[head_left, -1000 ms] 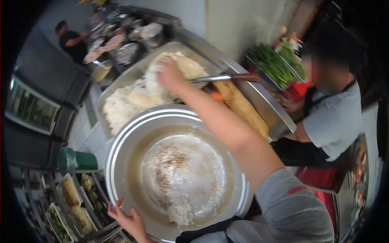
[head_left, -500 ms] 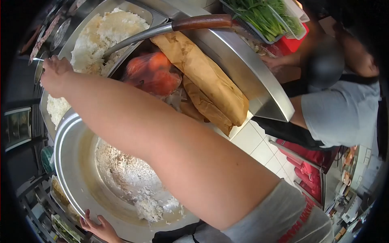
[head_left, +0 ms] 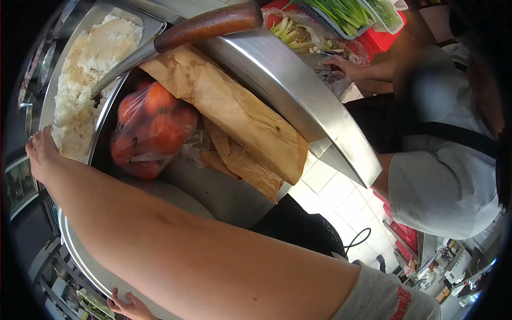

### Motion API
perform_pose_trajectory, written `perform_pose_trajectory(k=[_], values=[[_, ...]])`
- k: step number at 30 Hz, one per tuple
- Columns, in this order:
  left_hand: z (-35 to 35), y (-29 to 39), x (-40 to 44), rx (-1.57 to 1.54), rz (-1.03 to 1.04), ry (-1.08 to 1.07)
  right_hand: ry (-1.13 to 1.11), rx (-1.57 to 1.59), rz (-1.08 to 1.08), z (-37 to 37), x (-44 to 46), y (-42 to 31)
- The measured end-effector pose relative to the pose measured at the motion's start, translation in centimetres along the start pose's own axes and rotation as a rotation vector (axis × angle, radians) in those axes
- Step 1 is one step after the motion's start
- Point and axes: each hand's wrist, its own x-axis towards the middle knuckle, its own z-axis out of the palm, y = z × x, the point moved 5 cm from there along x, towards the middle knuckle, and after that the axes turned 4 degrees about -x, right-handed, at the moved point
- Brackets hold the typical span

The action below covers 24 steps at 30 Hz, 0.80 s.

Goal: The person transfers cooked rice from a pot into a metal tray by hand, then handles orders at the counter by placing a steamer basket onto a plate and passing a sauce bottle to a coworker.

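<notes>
My right hand (head_left: pixel 44 154) reaches far across on a long bare arm, its fingers curled at the near edge of a metal pan (head_left: pixel 49 106) of white rice (head_left: pixel 80 85). A thick ladle or scoop with a brown wooden handle (head_left: pixel 208 25) rests with its metal end in that rice. At the bottom, my left hand (head_left: pixel 128 306) holds the rim of a large metal pot (head_left: pixel 80 256); the fingers show only in part. My right arm covers most of the pot and its inside.
A plastic bag of tomatoes (head_left: pixel 154 128) and a folded brown paper bag (head_left: pixel 234 117) lie beside the pan. A curved steel edge (head_left: pixel 298 80) runs past them. Green vegetables (head_left: pixel 341 16) fill a basket near a co-worker's hand (head_left: pixel 346 68). Tiled floor (head_left: pixel 336 186) shows below.
My view has shifted, and my right hand now sits lower along the pan's edge. My right arm covers the pot's inside, where rice showed before. The co-worker's hand has shifted by the vegetables.
</notes>
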Motion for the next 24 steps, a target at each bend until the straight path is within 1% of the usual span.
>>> perform_pose_trajectory(k=[2,5,8,11,14,17,18,21,24], values=[[0.1,-0.5,0.1,0.015,-0.117,-0.025,-0.012,-0.005,-0.003,0.0,0.0,0.1],[0.6,-1.8,0.0,0.032,-0.057,-0.028,-0.025,-0.013,0.0,0.2,0.1,0.0],[0.4,-1.6,0.2,0.03,-0.041,-0.027,-0.034,-0.015,0.008,0.3,0.1,0.2],[0.5,-2.0,0.0,0.004,0.044,0.012,-0.039,-0.022,0.009,0.6,0.2,0.0],[1.0,-3.8,-0.4,-0.061,0.164,0.074,-0.049,-0.038,0.016,0.9,0.2,0.2],[1.2,-4.5,-0.4,-0.065,0.037,0.011,-0.064,-0.049,0.016,1.6,0.1,-0.2],[1.1,-4.4,-0.5,-0.165,0.048,0.05,-0.066,-0.054,0.02,1.7,0.1,-0.1],[1.0,-4.5,-0.4,-0.048,0.056,-0.006,-0.078,-0.068,0.027,2.2,-0.1,0.0],[-1.0,0.1,0.4,-0.252,-0.038,0.038,-0.09,-0.078,0.035,2.7,-0.4,0.4]])
